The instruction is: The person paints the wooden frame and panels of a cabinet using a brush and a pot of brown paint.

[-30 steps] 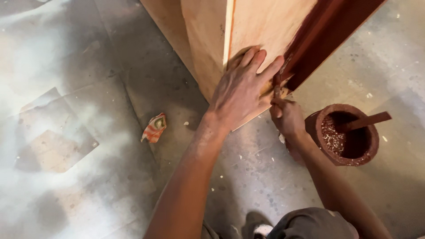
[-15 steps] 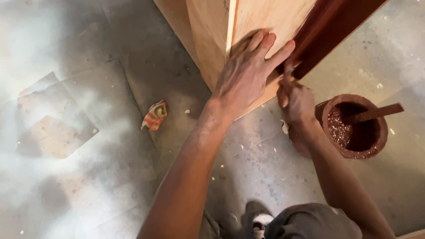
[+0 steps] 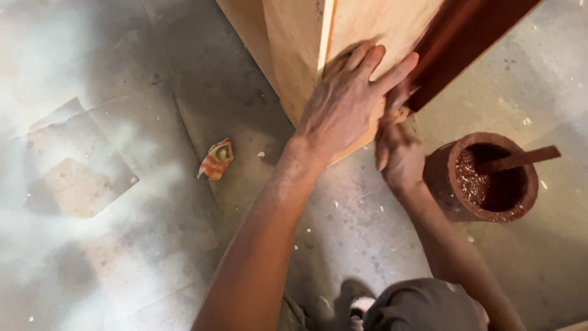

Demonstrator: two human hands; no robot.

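- The left hand [image 3: 346,101] lay flat on the pale wooden panel [image 3: 392,24], palm down and fingers spread, pressing on it and closed round nothing.
- Just to its right, the right hand [image 3: 398,153] was curled at the panel's near lower edge, fingers bunched on what looked like a small pad or rag [image 3: 401,113]; it was blurred, so exactly what that grip held could not be told.
- The panel stood upright on the floor [image 3: 367,245], at the far middle of the view, its corner pointing toward the person.
- A dark red-brown band [image 3: 471,37] ran along the panel's right side, glossy like fresh stain, and it met the bare wood beside the left fingertips.
- By the look of it the panel was stiff and fairly heavy, best steadied with a flat palm on the bare dry face; the stained band would likely be wet and smeary.
- To the right, near the right wrist, a round pot [image 3: 484,178] crusted in red-brown sat on the floor, a grainy dark red-brown mix inside.
- A stick [image 3: 520,158], coated the same colour, leaned in the pot, its end out over the right rim.
- Well apart to the left, a crumpled striped scrap [image 3: 215,158] lay on the dusty floor.
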